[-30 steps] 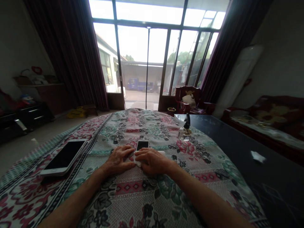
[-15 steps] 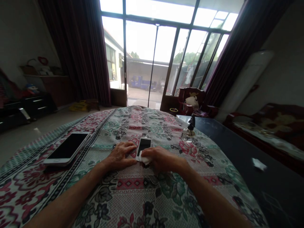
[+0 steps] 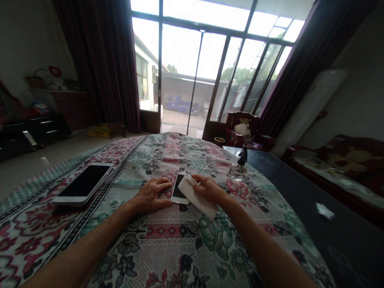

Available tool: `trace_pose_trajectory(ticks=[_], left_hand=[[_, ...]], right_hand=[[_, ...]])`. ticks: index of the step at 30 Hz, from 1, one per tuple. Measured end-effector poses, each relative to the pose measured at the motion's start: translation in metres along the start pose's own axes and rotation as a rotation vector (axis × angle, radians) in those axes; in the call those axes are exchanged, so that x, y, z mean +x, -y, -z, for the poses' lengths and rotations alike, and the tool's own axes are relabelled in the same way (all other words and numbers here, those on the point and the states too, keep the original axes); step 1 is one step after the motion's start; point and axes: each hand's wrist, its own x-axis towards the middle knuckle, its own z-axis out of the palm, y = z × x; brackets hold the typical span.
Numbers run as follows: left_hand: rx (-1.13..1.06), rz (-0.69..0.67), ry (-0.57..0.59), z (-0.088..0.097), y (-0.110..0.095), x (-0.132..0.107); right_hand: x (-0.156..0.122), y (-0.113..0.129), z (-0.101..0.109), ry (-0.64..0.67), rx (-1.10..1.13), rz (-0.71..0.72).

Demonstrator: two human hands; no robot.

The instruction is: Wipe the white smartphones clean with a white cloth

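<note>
**Two hands at a small phone, one white tissue between them**

Head view: the left hand (image 3: 152, 195) lies open and flat just beside the smaller white phone (image 3: 177, 189), as if steadying it at the middle of the floral tablecloth (image 3: 180, 252). The right hand (image 3: 207, 189) narrowly pinches the white tissue (image 3: 195, 197), whose end lies across the phone's right side. A second, larger phone (image 3: 82, 182) lies face up towards the cloth's left edge; one glass figurine (image 3: 241, 165) stands near its right edge.
</note>
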Motion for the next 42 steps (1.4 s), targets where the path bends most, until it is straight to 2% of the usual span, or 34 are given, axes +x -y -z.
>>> trace_pose_trajectory(ticks=[2, 4, 7, 11, 14, 21, 24, 27, 31, 37, 42], left_hand=[[-0.006, 0.003, -0.004, 0.0, 0.0, 0.0], [-0.036, -0.019, -0.031, 0.0, 0.0, 0.0], [-0.098, -0.064, -0.057, 0.0, -0.001, 0.0], [-0.144, -0.068, -0.059, -0.002, -0.004, 0.001], [-0.125, -0.098, -0.047, -0.004, -0.005, 0.002], [-0.111, -0.115, -0.038, -0.004, -0.006, 0.003], [-0.11, -0.124, -0.041, -0.005, -0.005, 0.003], [-0.101, -0.132, -0.046, -0.008, -0.002, 0.004], [-0.098, -0.116, -0.046, -0.01, -0.001, 0.004], [-0.093, -0.072, -0.033, -0.01, -0.002, 0.004], [-0.108, -0.101, -0.047, -0.009, -0.004, 0.005]], right_hand=[[0.002, -0.005, -0.004, -0.139, -0.16, 0.015], [0.004, -0.01, -0.007, -0.22, -0.226, 0.0], [0.005, -0.015, -0.012, -0.303, -0.219, 0.028], [0.003, -0.013, -0.019, -0.358, -0.247, 0.17], [0.001, -0.009, -0.023, -0.347, -0.314, 0.277], [0.0, -0.002, -0.029, -0.248, -0.486, 0.189], [0.0, 0.001, -0.033, -0.215, -0.486, 0.24], [0.0, 0.001, -0.037, -0.108, -0.471, 0.309], [-0.002, -0.001, -0.041, -0.022, -0.485, 0.319], [-0.022, 0.005, -0.038, 0.025, -0.474, 0.431], [-0.039, 0.011, -0.037, 0.076, -0.443, 0.479]])
